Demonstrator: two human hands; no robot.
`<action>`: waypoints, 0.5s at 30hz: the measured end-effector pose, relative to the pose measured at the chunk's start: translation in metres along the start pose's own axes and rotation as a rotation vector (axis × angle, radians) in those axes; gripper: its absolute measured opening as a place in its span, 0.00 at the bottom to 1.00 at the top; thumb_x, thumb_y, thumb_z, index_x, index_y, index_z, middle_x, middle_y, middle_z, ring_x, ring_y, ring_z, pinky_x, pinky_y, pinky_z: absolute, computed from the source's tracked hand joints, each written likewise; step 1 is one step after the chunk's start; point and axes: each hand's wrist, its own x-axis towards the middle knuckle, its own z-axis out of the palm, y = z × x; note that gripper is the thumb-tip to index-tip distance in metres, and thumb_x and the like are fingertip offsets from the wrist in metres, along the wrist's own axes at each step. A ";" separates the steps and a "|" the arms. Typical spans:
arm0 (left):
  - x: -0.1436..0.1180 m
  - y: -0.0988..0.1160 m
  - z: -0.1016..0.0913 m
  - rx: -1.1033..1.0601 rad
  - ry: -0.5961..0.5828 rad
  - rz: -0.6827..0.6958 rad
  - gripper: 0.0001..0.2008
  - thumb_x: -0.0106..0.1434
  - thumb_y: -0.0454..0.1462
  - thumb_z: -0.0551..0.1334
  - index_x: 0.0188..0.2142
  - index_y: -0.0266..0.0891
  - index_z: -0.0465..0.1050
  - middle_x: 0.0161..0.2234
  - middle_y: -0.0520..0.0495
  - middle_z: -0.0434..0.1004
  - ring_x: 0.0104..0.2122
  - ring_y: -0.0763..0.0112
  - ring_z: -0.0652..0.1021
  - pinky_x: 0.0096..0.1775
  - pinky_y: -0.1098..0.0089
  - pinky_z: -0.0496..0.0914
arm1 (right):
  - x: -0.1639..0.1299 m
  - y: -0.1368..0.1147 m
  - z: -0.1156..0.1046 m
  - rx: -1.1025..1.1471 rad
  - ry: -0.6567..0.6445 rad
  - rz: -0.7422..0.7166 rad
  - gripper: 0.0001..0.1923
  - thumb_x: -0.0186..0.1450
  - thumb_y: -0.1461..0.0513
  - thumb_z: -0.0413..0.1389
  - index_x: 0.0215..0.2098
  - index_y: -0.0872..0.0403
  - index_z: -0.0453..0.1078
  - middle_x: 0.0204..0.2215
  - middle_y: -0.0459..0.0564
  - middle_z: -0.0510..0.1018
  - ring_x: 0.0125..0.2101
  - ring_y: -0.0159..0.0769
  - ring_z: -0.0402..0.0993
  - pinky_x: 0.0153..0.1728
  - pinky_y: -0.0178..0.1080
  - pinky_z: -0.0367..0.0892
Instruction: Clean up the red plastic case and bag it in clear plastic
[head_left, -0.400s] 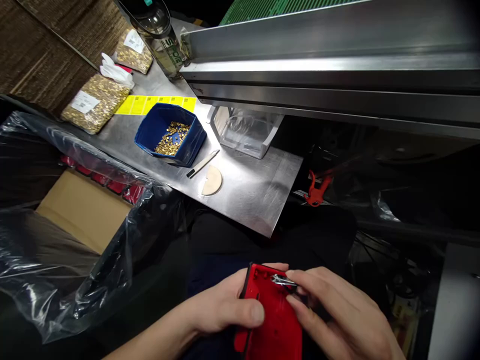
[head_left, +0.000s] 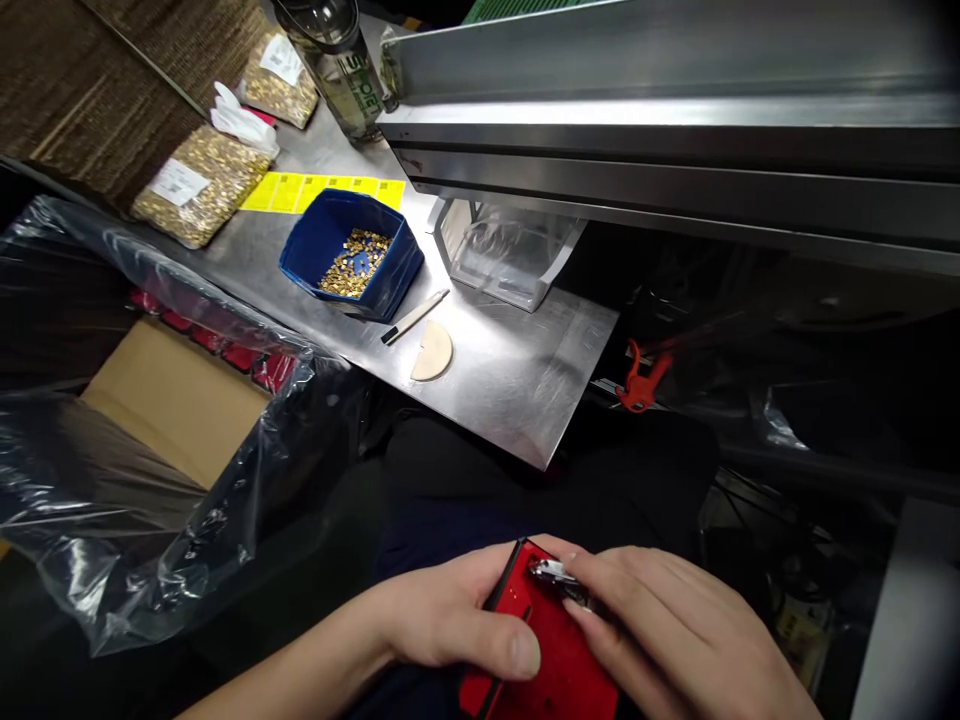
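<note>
My left hand [head_left: 461, 615] is closed around a red plastic shell [head_left: 566, 660] with a black rim, low in the head view. Its thumb lies across the shell's near side wall. Between the thumb and fingers of my right hand [head_left: 675, 625] are small silver nail clippers [head_left: 553, 573]. Their tip sits at the shell's upper inside corner and appears to touch it. My right fingers hide the rear of the clippers and part of the shell.
On the metal table [head_left: 510, 390] are a blue bin [head_left: 304, 250] with brass pieces, a cutter knife [head_left: 415, 317], a beige disc [head_left: 433, 352] and a clear bin [head_left: 499, 265]. A plastic-lined box [head_left: 180, 390] stands left. A metal beam [head_left: 637, 160] crosses above.
The clippers have moved left and slightly down into the shell's corner. The shell has tilted a little, and my right hand has come closer to the left. The camera view has shifted slightly.
</note>
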 end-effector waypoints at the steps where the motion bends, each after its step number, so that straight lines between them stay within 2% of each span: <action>1: -0.001 -0.001 -0.001 0.001 -0.002 0.000 0.38 0.59 0.50 0.74 0.64 0.43 0.65 0.49 0.42 0.76 0.51 0.56 0.77 0.58 0.57 0.66 | -0.002 0.000 0.003 0.016 -0.006 0.005 0.14 0.76 0.65 0.50 0.56 0.57 0.72 0.34 0.51 0.82 0.30 0.36 0.80 0.36 0.38 0.77; 4: -0.001 -0.002 -0.003 0.007 -0.010 0.001 0.38 0.59 0.50 0.73 0.64 0.43 0.65 0.50 0.41 0.76 0.52 0.56 0.77 0.58 0.56 0.66 | -0.005 -0.001 0.006 0.013 -0.027 0.000 0.14 0.75 0.66 0.52 0.56 0.60 0.72 0.33 0.53 0.82 0.31 0.38 0.79 0.36 0.40 0.76; 7: -0.002 0.000 -0.004 0.022 -0.010 0.009 0.38 0.60 0.51 0.72 0.64 0.43 0.64 0.52 0.40 0.77 0.52 0.56 0.77 0.58 0.55 0.66 | 0.001 -0.004 0.004 -0.109 -0.009 -0.069 0.12 0.75 0.67 0.52 0.54 0.63 0.73 0.30 0.54 0.82 0.28 0.39 0.79 0.34 0.41 0.75; 11: -0.002 0.002 -0.005 0.061 0.008 0.025 0.37 0.61 0.52 0.72 0.64 0.41 0.65 0.52 0.40 0.77 0.52 0.55 0.78 0.57 0.57 0.69 | 0.010 -0.008 -0.003 -0.239 -0.043 -0.160 0.14 0.72 0.71 0.52 0.54 0.66 0.72 0.34 0.59 0.84 0.29 0.41 0.80 0.32 0.43 0.74; 13: -0.002 0.002 -0.006 0.068 0.000 0.007 0.38 0.59 0.53 0.72 0.63 0.39 0.67 0.51 0.40 0.78 0.51 0.54 0.79 0.56 0.58 0.70 | 0.011 -0.005 -0.007 -0.163 -0.105 -0.149 0.16 0.71 0.71 0.54 0.56 0.64 0.71 0.36 0.58 0.84 0.31 0.41 0.80 0.32 0.43 0.73; 15: -0.002 -0.001 -0.009 0.066 -0.004 -0.034 0.42 0.56 0.53 0.74 0.64 0.39 0.67 0.53 0.38 0.78 0.51 0.52 0.79 0.55 0.56 0.71 | 0.008 0.005 -0.009 -0.040 -0.071 -0.036 0.15 0.72 0.69 0.55 0.56 0.58 0.72 0.39 0.54 0.84 0.35 0.40 0.81 0.36 0.41 0.74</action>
